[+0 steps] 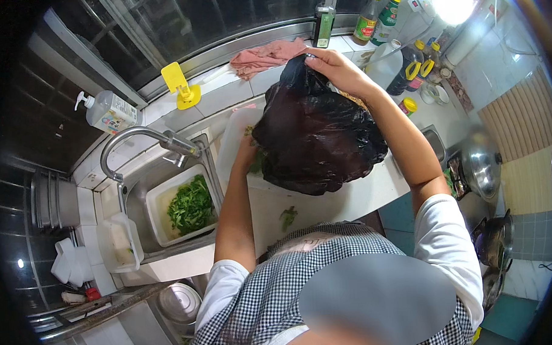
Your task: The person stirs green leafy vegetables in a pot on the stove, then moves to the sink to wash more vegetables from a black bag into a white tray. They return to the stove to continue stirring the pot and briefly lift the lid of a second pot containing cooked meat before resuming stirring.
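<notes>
A black plastic bag (320,134) hangs over the counter, its top edge pinched in my right hand (329,63). My left hand (247,150) is low beside the bag's left side, over a translucent white plastic tub (231,137); its fingers are mostly hidden by the bag. Green leaves (256,164) show between that hand and the bag, and whether the fingers grip any cannot be seen. A small leafy scrap (287,217) lies on the white countertop (268,204) near the apron.
On the left, a steel sink (140,195) holds a white basin (157,222) with chopped greens (190,205) under a curved faucet (133,132). A pink cloth (267,56) and a dark bottle (324,22) stand along the sill. Several bottles and a lidded wok (481,165) are at right.
</notes>
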The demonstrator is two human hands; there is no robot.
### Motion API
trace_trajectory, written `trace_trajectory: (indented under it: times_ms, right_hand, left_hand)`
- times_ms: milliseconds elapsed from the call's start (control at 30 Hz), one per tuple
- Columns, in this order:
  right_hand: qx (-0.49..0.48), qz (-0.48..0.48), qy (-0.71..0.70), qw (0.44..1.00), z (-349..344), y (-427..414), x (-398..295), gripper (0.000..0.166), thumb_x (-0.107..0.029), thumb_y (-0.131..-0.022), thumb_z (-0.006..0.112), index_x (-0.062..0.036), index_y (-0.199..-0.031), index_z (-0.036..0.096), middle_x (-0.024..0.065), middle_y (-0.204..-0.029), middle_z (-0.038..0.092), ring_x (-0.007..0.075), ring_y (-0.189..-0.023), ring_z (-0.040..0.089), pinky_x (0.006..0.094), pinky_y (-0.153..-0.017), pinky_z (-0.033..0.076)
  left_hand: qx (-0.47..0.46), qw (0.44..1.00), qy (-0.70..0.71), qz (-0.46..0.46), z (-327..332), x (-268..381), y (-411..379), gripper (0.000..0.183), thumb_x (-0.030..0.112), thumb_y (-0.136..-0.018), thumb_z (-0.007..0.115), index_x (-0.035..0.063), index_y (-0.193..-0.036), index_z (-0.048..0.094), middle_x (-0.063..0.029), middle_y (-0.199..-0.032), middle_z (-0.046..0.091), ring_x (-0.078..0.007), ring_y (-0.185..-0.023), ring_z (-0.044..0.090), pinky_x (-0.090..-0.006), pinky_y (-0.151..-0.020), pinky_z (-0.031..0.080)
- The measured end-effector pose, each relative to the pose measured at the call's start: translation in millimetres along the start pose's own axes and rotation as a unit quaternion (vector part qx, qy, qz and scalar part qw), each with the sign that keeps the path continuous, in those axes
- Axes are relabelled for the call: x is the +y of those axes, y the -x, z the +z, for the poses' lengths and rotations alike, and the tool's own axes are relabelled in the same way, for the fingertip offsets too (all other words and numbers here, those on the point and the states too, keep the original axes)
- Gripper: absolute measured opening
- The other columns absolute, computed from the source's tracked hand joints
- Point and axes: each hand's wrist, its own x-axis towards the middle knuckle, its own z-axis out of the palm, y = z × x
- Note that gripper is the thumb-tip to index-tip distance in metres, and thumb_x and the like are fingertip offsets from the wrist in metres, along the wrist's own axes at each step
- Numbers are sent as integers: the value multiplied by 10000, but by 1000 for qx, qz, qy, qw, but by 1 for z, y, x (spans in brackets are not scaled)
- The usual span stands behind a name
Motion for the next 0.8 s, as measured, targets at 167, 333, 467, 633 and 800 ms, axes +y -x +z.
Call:
trace_trajectory:
  times_ms: [167,333,467,633,800]
  right_hand:
    - [105,-63,79,989,25,-16,-10,252,-196,-908,499,26,-1021,539,1,-834,570,66,-782,478,223,-756,416]
    - [79,-16,30,996,29,-26,10,131,-125,-887,529,-14,-956,522,14,-831,492,68,-751,460,217,-720,415]
    - [19,-60,60,996,50,-31,-3,299,-193,-844,584,-46,-1100,537,122,-990,598,224,-912,584,313,-828,440]
    - [86,-113,151,978,57,17,-17,447,-136,-777,652,-60,-1182,480,127,-1144,514,233,-1047,521,330,-894,413]
    - [-136,68,254,955,82,85,16,356,-167,-746,648,-46,-1055,518,163,-1032,539,303,-939,561,384,-777,464]
  left_hand:
    - [96,995,-40,7,-38,-24,4,194,116,-798,612,-14,-927,548,-76,-921,574,-196,-834,553,-303,-747,436]
    - [347,899,-60,262,-14,128,54,224,59,-741,643,4,-933,541,-97,-817,534,-235,-758,542,-303,-719,443]
    - [288,817,-303,396,13,171,52,269,-70,-710,571,35,-957,563,-117,-856,547,-245,-814,547,-328,-745,454]
    - [255,938,-60,225,-35,138,23,356,-131,-738,440,29,-1015,595,-115,-969,565,-219,-894,552,-282,-802,440]
    - [189,947,218,143,-49,150,28,355,-92,-773,373,-4,-1046,582,-67,-991,592,-132,-875,544,-244,-814,419]
